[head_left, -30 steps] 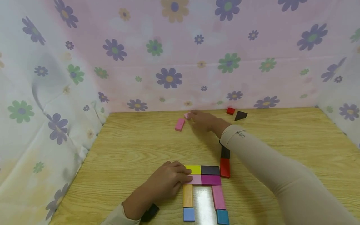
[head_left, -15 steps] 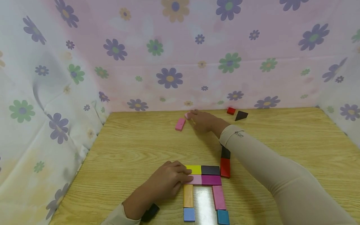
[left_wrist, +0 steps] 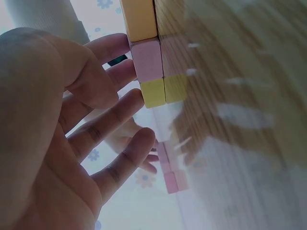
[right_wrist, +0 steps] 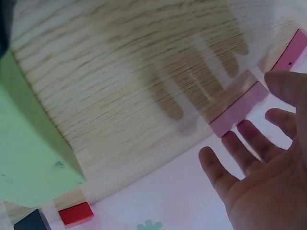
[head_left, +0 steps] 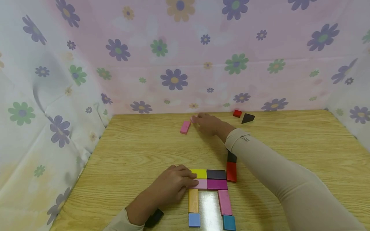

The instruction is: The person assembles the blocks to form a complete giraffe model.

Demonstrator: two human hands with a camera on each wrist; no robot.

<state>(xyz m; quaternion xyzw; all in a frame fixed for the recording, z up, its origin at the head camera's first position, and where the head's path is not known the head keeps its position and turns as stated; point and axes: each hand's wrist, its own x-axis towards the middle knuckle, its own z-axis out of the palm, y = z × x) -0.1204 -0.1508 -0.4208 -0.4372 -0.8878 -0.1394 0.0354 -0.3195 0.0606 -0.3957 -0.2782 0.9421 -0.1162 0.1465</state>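
In the head view my left hand (head_left: 172, 184) rests its fingertips on the left ends of a yellow block (head_left: 200, 174) and a light pink block (head_left: 202, 184). The left wrist view shows its fingers extended, touching the block ends. Farther back, my right hand (head_left: 208, 124) reaches to a small light pink block (right_wrist: 240, 109), partly covered in the head view. In the right wrist view its fingertips touch that block's long side, while the thumb is near one end. A darker pink block (head_left: 185, 127) lies beside it.
Dark grey (head_left: 216, 174), magenta (head_left: 217, 184), orange (head_left: 193, 201), pink (head_left: 224, 202), blue (head_left: 194, 220) and teal blocks (head_left: 229, 222) form an arch shape. A red block (head_left: 231, 172) lies right of it. Small red (head_left: 237, 113) and black blocks (head_left: 248, 118) sit near the back cloth.
My right fingers have shifted slightly at the small light pink block, and less of it shows in the head view. The left hand has stayed in place.
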